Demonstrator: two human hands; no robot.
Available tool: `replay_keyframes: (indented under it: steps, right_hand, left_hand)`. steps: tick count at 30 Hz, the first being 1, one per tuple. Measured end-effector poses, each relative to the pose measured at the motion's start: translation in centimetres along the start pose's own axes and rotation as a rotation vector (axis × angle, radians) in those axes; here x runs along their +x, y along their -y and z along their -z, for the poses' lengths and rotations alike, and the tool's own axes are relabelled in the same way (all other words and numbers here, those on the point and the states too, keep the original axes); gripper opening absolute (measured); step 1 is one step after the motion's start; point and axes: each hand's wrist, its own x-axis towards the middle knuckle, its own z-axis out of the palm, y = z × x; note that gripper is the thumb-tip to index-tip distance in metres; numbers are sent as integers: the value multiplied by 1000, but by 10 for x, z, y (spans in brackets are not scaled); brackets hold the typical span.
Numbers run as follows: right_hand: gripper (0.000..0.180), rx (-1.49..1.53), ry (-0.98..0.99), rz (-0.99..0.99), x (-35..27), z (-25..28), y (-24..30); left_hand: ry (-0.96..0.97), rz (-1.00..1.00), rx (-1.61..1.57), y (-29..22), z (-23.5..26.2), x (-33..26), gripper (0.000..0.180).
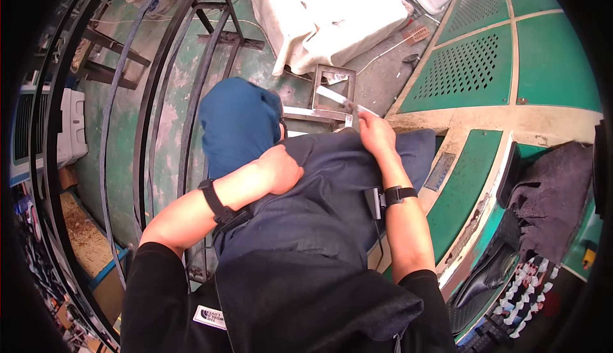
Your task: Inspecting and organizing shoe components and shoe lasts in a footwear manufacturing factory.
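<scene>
Strip, pale and narrow, out past knees, angled up and left from right hand; right fingers clamped on near end. In view, overlapping square metal frame on floor side; cannot tell contact. Left hand curled closed on dark cloth over lap; cannot tell any pinch of fabric. Work seemingly under way: strip gripped, not set down; amount done or left impossible to judge. Beyond, white draped cover; to right, green panels.
</scene>
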Motion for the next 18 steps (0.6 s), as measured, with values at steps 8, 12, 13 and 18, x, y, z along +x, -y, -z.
replay_keyframes:
  steps: [8, 12, 13, 18]
  right_hand:
    - [29, 43, 132, 88, -12, -37, 54]
    - [31, 63, 166, 54, -3, -17, 63]
    - [32, 96, 191, 43, 3, -4, 59]
    - [55, 78, 350, 206, 27, 32, 40]
  left_hand:
    - [-858, -145, -352, 9, 11, -108, 30]
    - [-875, -160, -495, 19, 5, -109, 26]
    - [-865, -193, -484, 19, 10, -109, 26]
    - [-745, -14, -703, 25, 38, -91, 25]
